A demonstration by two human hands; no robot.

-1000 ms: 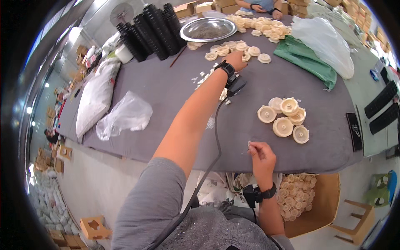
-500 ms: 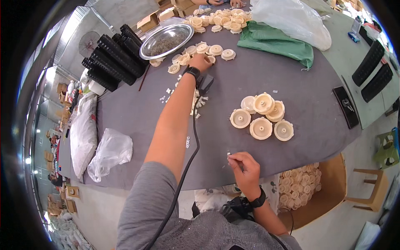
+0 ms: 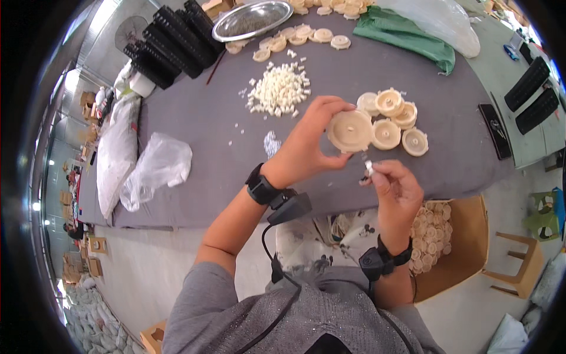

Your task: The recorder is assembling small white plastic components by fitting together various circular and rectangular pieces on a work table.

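My left hand (image 3: pixel 309 141) grips a cream disc (image 3: pixel 350 131), my right hand (image 3: pixel 394 187) pinches a small white peg (image 3: pixel 368 167), which I judge must next enter its hole.

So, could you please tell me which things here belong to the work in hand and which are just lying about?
In use:
- round cream plastic disc in left hand
- small white peg in right hand
- pile of small white pegs
- cluster of cream discs

Lying about:
- green cloth
- round metal tray
- clear plastic bag
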